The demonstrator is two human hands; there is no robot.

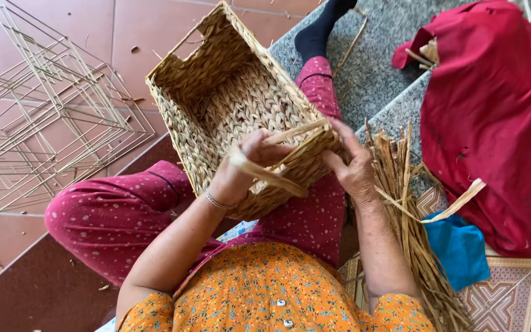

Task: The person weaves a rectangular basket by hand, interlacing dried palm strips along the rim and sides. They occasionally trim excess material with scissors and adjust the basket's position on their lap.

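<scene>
Blouse [265,295]: orange, flowered, bottom center of the frame; nearest to the camera.
Trousers [112,215]: dark pink, dotted, across lower left and center; basket resting on the lap.
Left hand [244,169]: center of the frame, curled around a flat straw strand [271,175], pinching it against the near rim.
Right hand [351,166]: just right of center, fingers pressed on the near right corner of the rim, gripping the weave and the other end of the strand.
Basket [235,104]: rectangular, woven of pale straw, tilted on the lap with its mouth toward the camera; upper center of the frame.
Progress: base and all 4 walls look fully woven, handle cut-out visible in the far wall; near rim seemingly the part in work, 1 loose strand not yet tucked in; judged close to finished, with edge binding left.
Straw bundle [413,233]: dry stalks, lower right, beside the right forearm; plenty unused.
Blue cloth [462,246]: lower right, just beside the bundle.
Red cloth [493,117]: large, upper right, wrapped over more straw.
Wire frames [38,104]: several bare box-shaped frames, upper left on the tiled floor [149,31]; not yet woven over.
</scene>
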